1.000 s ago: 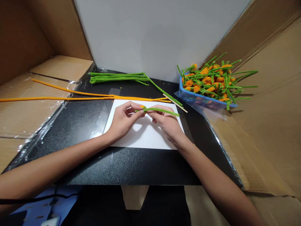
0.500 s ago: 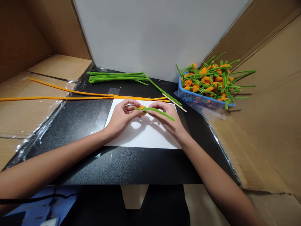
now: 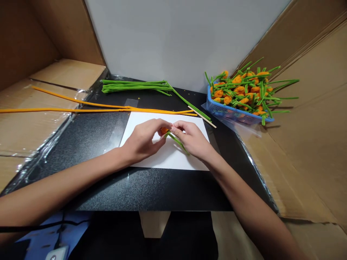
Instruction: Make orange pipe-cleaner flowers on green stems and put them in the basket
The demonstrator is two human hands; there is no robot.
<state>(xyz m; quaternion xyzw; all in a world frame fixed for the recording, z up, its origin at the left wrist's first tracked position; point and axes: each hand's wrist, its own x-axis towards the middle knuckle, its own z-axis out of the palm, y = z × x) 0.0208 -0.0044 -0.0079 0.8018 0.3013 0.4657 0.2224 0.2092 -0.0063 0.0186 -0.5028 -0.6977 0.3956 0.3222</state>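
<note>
A dark surface [image 3: 114, 196] stands between a pale back panel [image 3: 187, 43] and brown cardboard walls, with a white sheet [image 3: 173, 159] on it under the hands. The held piece, an orange fuzzy head [image 3: 164, 130] with a green stem [image 3: 177, 142], is just above the sheet's middle. The left hand [image 3: 143, 139] has its fingers curled close around the head, thumb below and forefinger above; the fingers of the right hand [image 3: 193, 139] are drawn nearly together against the left fingertips, and whether they grip the piece cannot be told. The stem slants down toward the person, past the right thumb. This looks like shaping or tightening where green meets orange, which likely goes best with the left fingers steady but light, so the fuzz is not flattened, and the right working close to the join, leaving the stem's tail free. Beyond the sheet's far edge lie orange stems [image 3: 159, 111], a green bundle [image 3: 135, 86] and a thin stick [image 3: 204, 118]; the filled blue basket [image 3: 233, 113] bounds the far right. The roomiest direction seems to be toward the person, over the near strip of surface.
</note>
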